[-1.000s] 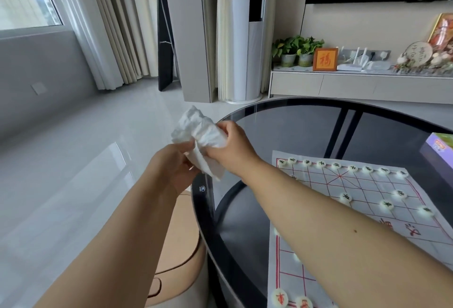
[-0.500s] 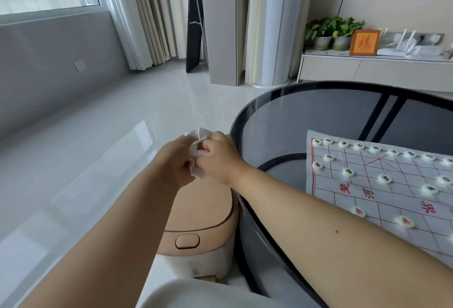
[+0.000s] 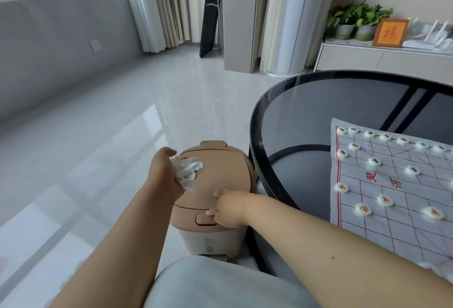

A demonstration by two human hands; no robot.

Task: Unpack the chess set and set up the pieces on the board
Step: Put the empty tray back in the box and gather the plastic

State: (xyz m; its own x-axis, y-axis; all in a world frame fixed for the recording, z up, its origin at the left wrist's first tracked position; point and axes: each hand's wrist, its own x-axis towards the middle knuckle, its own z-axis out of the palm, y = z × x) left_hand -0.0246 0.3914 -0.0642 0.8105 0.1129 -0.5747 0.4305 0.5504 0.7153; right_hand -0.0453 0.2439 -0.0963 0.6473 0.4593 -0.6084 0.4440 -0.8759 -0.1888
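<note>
We're at cleanup, w/ the set looking mostly laid out: pieces (image 3: 374,161) sit on the paper board (image 3: 402,200), on the glass table (image 3: 306,111) just right of the bin (image 3: 215,200). Our left hand (image 3: 163,177) clamps a crumpled wrapper (image 3: 186,170) above the bin's closed lid. Right hand (image 3: 226,212), fingers curled, presses the bin's front button (image 3: 203,219). Next: lid must pop open, then drop the wrapper in.

Red-lined paper chessboard (image 3: 382,185): right side cut off by the frame edge.
Round white chess pieces (image 3: 374,161): characters too small to read.
Tan lidded bin (image 3: 220,180): near front partly hidden behind right hand (image 3: 226,212).
</note>
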